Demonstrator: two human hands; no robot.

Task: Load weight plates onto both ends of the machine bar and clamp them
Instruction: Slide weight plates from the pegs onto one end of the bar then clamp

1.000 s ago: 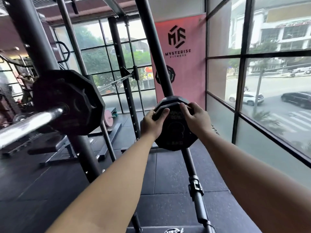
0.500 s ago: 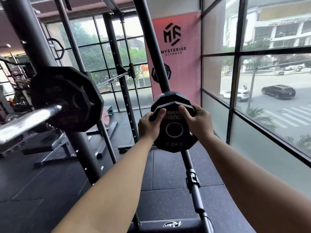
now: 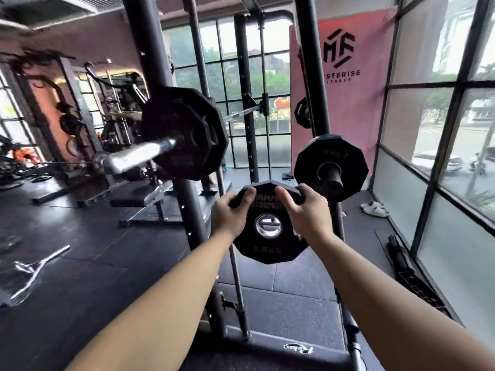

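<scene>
While clamping small plate in left grip, right grip, awaits loading, clamping; big plate up-left already on bar.

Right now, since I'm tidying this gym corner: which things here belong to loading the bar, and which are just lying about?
Job in hand: 2.5 kg plate, gripped by left hand and right hand; chrome bar end; large plate on it.
Lying about: white sandals by the window; metal handle on the floor.

My left hand and right hand grip the 2.5 kg plate by its upper edge; farther left, the bar carries a large plate.
</scene>
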